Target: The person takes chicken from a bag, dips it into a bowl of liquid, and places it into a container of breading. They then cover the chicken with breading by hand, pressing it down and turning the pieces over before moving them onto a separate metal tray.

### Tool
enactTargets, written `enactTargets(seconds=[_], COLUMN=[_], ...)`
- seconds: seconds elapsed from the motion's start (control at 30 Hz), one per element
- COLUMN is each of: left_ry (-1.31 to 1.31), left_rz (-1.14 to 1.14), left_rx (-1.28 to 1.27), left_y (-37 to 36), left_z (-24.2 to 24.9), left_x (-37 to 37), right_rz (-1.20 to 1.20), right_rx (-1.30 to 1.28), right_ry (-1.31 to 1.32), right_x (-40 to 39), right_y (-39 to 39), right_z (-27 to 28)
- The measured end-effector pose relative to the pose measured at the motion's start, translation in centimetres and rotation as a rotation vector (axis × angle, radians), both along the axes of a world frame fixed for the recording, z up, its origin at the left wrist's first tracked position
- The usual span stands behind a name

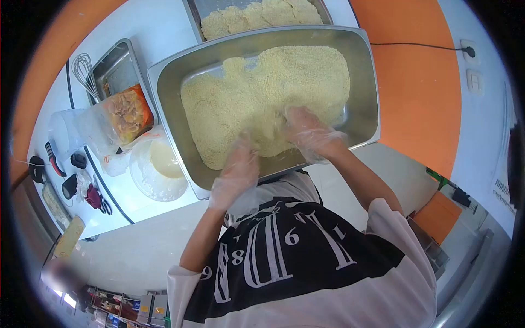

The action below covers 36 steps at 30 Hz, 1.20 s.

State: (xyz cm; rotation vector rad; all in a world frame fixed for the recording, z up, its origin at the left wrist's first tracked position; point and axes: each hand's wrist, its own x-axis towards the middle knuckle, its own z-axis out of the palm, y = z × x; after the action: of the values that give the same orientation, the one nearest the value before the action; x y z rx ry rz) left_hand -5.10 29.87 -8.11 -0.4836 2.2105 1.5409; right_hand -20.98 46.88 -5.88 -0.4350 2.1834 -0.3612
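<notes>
Both of my hands wear clear plastic gloves and are inside a deep metal pan (365, 82) of pale yellow breadcrumbs (219, 104). My left hand (241, 164) is at the pan's near side, its fingertips blurred and dipping into the crumbs. To its right, my right hand (306, 127) presses into the crumbs, fingers mostly hidden. Loose crumbs are heaped between the two hands. Whether either hand grips something under the crumbs cannot be made out. Part of the pan's metal floor shows at the far side.
Behind the pan, a tray (196, 19) holds crumb-coated pieces (262, 15). On the left are a whisk (83, 71), a smaller metal tray (128, 50), a bag of raw meat pieces (130, 113), a bowl of pale batter (167, 158) and scissors (104, 204). A person (63, 276) is far off.
</notes>
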Motion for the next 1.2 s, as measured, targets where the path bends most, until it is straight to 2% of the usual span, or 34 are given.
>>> enactTargets(seconds=[0.07,0.13,0.17,0.23,0.3,0.37,0.4,0.47,0.57,0.63,0.67,0.73,0.77,0.83,0.9,0.97,1.0,1.07,1.1,1.17,1.2], left_ry=[0.137,0.136,0.139,0.129,0.122,0.092,0.105,0.293,0.353,0.354,0.325,0.312,0.312,0.271,0.233,0.09,0.091,0.345,0.346,0.308,0.303], left_rz=[-0.069,-0.125,-0.18,-0.174,-0.145,-0.172,-0.14,-0.115,-0.142,-0.137,-0.127,-0.125,-0.147,-0.151,-0.178,-0.268,-0.257,-0.199,-0.184,-0.154,-0.147], left_rx=[-0.284,-0.351,-0.427,-0.405,-0.374,-0.23,-0.227,-0.141,-0.221,-0.223,-0.215,-0.235,-0.263,-0.249,-0.196,-0.293,-0.299,-0.475,-0.504,-0.38,-0.384], left_y=[-2.2,-4.3,-5.3,-6.3,-7.3,-7.7,-7.9,-7.8,-8.1,-8.2,-8.0,-7.3,-7.1,-6.9,-6.2,-6.1,-5.7,-5.3,-5.5,-6.0,-6.1], left_z=[-1.4,0.2,1.3,2.7,3.2,4.1,3.0,1.9,2.7,3.0,2.8,2.5,2.5,2.8,3.5,3.7,2.9,0.5,0.9,1.3,1.1], left_x=[1.9,2.5,2.5,2.8,2.0,2.8,2.8,4.3,4.5,4.6,4.7,5.2,5.5,4.4,4.2,3.2,3.9,5.9,6.2,5.7,5.7], right_rz=[0.102,0.067,0.069,0.417,0.456,0.498,0.525,0.553,0.541,0.36,0.376,0.129,0.122,0.238,0.241,0.279,0.274,0.281,0.232,0.203,0.385], right_rx=[-0.061,-0.706,-0.695,-0.512,-0.516,-0.518,-0.435,-0.349,-0.427,-0.476,-0.474,-0.332,-0.307,-0.215,-0.162,-0.188,-0.188,-0.227,-0.276,-0.346,-0.308], right_ry=[0.197,0.433,0.431,0.716,0.694,0.628,0.646,0.654,0.723,0.552,0.548,0.638,0.603,0.728,0.736,0.804,0.763,0.738,0.718,0.694,0.722], right_x=[-0.9,-0.2,0.2,0.8,-0.2,1.2,0.5,1.1,0.3,0.9,0.5,0.6,1.3,0.5,1.5,0.3,0.3,0.6,1.3,1.9,2.5], right_y=[-2.4,-5.1,-6.1,-7.8,-7.6,-7.0,-7.5,-7.6,-7.8,-8.5,-9.4,-11.3,-11.5,-12.5,-12.1,-12.4,-12.4,-12.5,-12.0,-11.1,-9.7], right_z=[-1.6,-8.6,-9.1,-10.3,-11.2,-11.3,-11.1,-11.1,-11.3,-10.7,-11.1,-12.0,-12.0,-12.3,-13.1,-13.1,-12.8,-11.9,-11.6,-12.2,-12.9])
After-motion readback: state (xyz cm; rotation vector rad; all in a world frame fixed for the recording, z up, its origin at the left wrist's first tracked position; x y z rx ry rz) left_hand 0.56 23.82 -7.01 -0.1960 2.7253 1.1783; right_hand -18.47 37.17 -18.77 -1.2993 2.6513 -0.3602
